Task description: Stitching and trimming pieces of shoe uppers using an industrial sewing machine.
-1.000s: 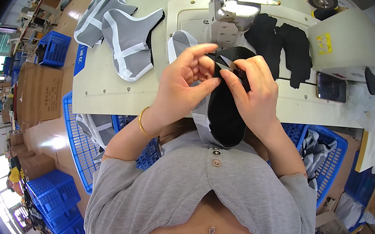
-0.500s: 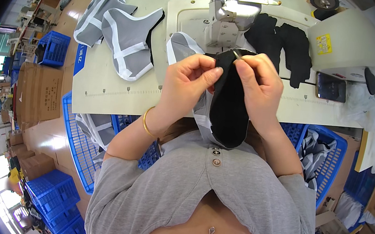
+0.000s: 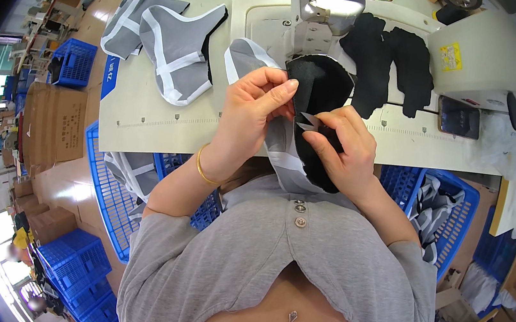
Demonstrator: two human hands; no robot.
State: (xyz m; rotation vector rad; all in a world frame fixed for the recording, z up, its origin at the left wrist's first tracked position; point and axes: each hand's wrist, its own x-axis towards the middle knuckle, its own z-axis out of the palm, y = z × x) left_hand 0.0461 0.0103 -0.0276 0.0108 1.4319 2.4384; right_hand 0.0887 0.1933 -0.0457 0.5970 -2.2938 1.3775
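A single head-worn fisheye view looks steeply down from above the person's chest, close over both hands at frame centre. It faces forward across the cream worktable [image 3: 147,115], whose straight edge bows toward the rim. The sewing machine [image 3: 318,14] sits at the top centre, blue crates [image 3: 106,194] fall to the lower left and right, and a black border rings the picture.

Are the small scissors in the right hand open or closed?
Open: the small scissors show two blades spread in a V, held by the right hand.
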